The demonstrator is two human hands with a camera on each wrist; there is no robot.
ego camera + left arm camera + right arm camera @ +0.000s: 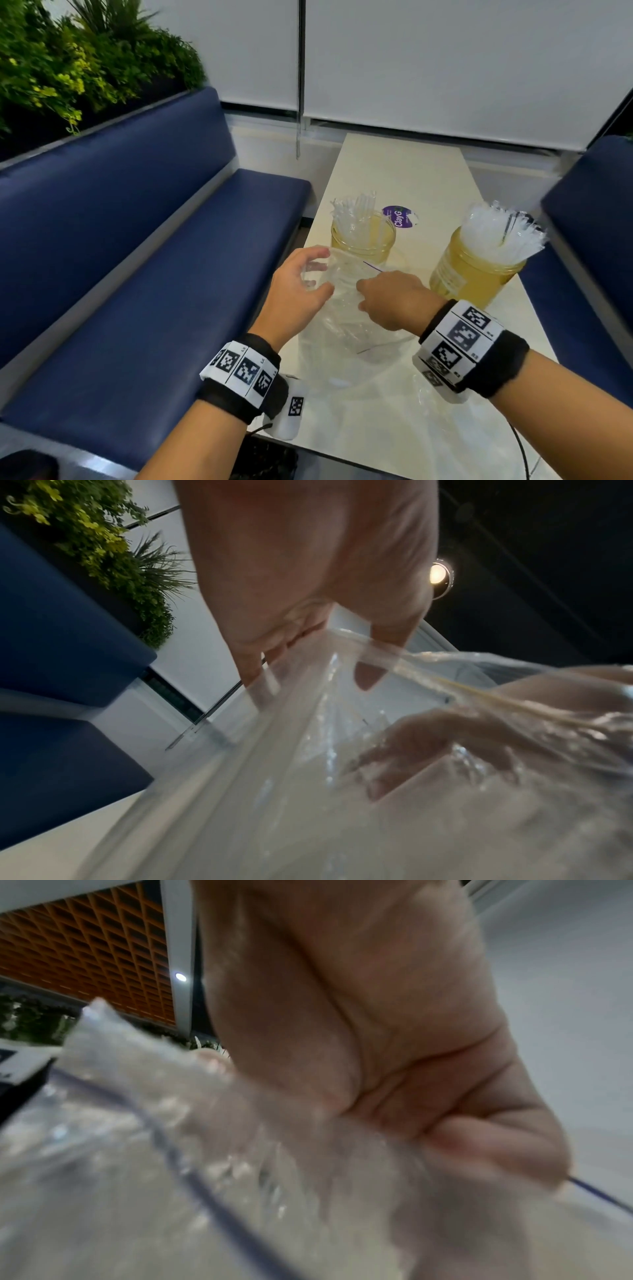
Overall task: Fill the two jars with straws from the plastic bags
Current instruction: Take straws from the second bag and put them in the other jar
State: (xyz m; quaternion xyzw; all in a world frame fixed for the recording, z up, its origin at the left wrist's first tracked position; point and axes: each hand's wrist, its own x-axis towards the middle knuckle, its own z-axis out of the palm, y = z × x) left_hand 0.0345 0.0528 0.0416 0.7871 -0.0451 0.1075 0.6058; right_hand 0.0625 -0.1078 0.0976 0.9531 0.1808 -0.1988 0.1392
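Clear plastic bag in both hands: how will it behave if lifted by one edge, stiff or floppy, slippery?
Probably floppy: the plastic bag is thin film, already crumpled and folded between the left hand and right hand. Likely light for its size; few straws, if any, show inside. Its glossy surface suggests it may slip, so pinching the rim seems safer.

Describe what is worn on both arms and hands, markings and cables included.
Both forearms are bare, with no sleeves or gloves. The left hand has a black wristband wrapped in white panels printed with black square fiducial codes, plus a small white module bearing another code. The right hand has a matching black band with coded white panels. A thin black cable trails below the right arm.
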